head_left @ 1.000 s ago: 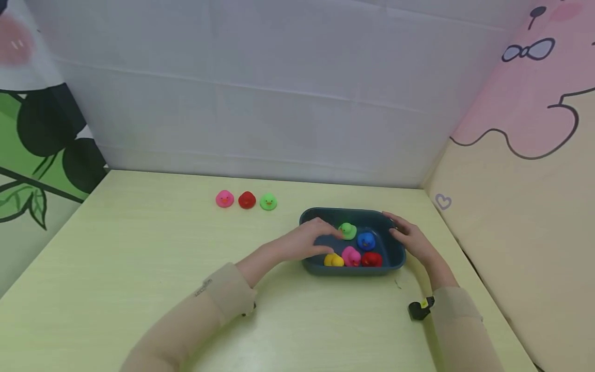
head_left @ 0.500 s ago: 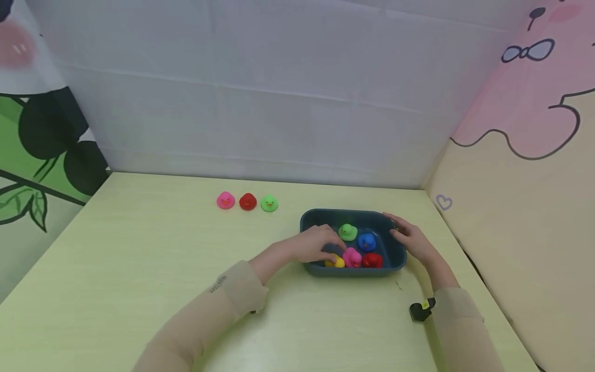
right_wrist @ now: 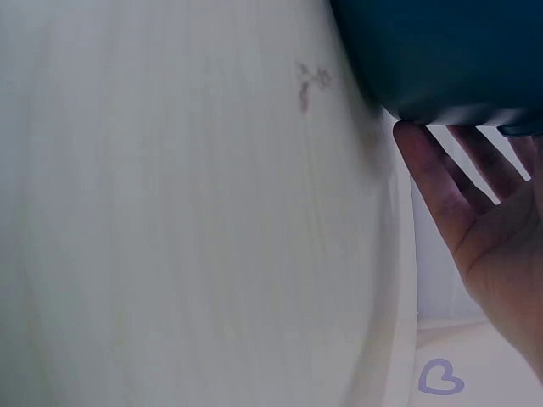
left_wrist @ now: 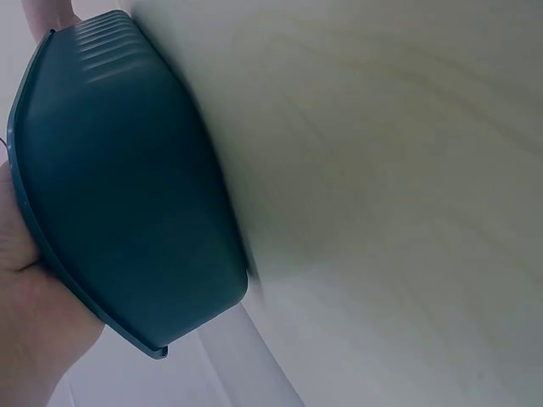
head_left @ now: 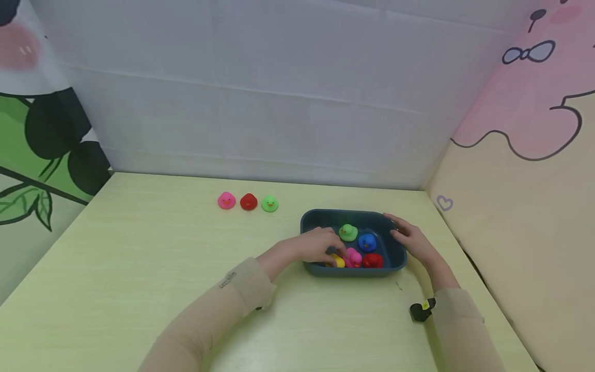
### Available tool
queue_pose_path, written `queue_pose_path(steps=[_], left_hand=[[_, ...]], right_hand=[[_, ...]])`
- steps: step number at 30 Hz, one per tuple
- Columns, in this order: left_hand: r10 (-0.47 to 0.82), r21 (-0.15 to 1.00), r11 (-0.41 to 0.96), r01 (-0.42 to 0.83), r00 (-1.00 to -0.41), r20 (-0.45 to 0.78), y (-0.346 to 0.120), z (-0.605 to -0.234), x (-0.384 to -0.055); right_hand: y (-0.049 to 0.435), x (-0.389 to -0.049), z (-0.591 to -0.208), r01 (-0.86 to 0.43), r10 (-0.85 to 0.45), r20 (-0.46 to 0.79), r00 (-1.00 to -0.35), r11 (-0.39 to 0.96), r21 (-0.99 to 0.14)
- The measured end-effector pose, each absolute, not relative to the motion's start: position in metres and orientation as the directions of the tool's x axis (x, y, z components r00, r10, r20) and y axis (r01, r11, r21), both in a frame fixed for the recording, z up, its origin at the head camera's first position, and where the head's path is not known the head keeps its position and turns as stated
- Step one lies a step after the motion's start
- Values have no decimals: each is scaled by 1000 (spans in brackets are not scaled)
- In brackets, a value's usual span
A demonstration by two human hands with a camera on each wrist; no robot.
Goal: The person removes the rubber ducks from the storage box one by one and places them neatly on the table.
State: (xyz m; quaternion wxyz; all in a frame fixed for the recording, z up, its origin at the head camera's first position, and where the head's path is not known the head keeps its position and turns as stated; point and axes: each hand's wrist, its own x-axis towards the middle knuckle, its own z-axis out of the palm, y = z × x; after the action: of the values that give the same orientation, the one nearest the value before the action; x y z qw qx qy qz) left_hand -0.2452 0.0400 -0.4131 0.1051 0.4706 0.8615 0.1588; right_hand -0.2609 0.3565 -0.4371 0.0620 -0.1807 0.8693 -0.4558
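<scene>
A dark teal plastic bin stands on the table with several rubber ducks in it. My left hand reaches over its left end, thumb and fingers around a yellow rubber duck in the front left corner. Beside that lie a pink duck and a red duck; a green duck and a blue duck are farther back. My right hand holds the bin's right end at the rim. The left wrist view shows the bin's outer wall, hiding the left fingertips.
Toward the table's back edge, a pink duck, a red duck and a green duck stand in a row. A white sheet hangs behind the table. On the right is a pink and cream panel.
My left hand has moved forward and down from the bin's left side, and its thumb and fingers have closed in around the yellow duck. The right hand stays at the rim.
</scene>
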Motion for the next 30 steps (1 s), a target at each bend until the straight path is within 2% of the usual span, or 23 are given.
queue_pose_path(steps=[6,21,30], left_hand=[[843,355,516,780,-536,-47,41,-413,-246],[811,355,562,747,-581,-62,40,-407,-240],[811,353,561,749,-583,-52,40,-407,-240]], right_hand=[[357,-262,-438,-233,-372,40,-927,490,-840],[358,-259,-438,-258,-362,63,-930,523,-812],[358,-260,-439,-263,-364,66,-929,525,-809]])
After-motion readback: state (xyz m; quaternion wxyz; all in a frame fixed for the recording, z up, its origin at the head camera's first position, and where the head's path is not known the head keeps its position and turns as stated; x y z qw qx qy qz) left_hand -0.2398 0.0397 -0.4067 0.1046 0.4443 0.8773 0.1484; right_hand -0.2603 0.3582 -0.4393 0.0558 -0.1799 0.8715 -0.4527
